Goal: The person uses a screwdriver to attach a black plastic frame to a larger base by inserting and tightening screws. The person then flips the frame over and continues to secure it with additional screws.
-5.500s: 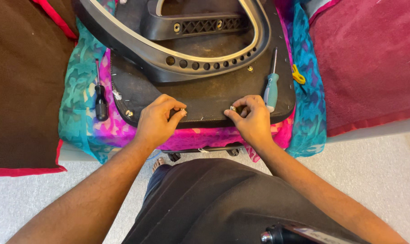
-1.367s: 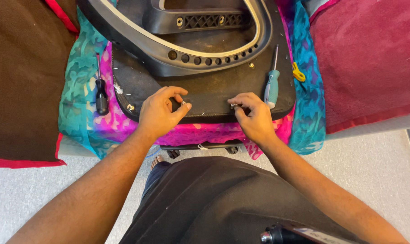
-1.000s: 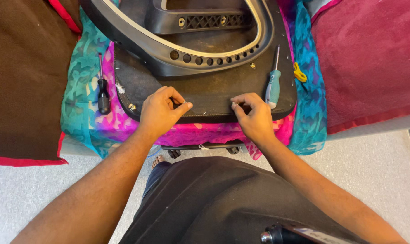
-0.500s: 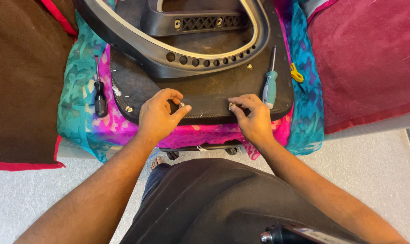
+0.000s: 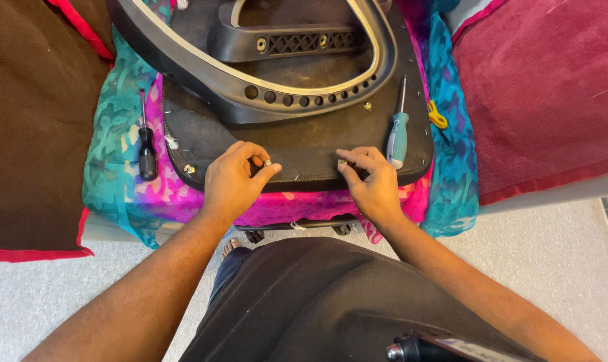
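Left hand (image 5: 233,181) grip pinches a small silver bolt (image 5: 267,162) on the flat black seat panel (image 5: 304,144). Right hand (image 5: 373,184) grip pinches another small bolt (image 5: 343,163), just beside the teal-handled screwdriver (image 5: 398,131)

I see no packages, signs or screens from where I look down. The only label-like thing is a pale strip with dark markings (image 5: 481,347) on a dark object at the bottom edge, below my right forearm; it is too small to make out.
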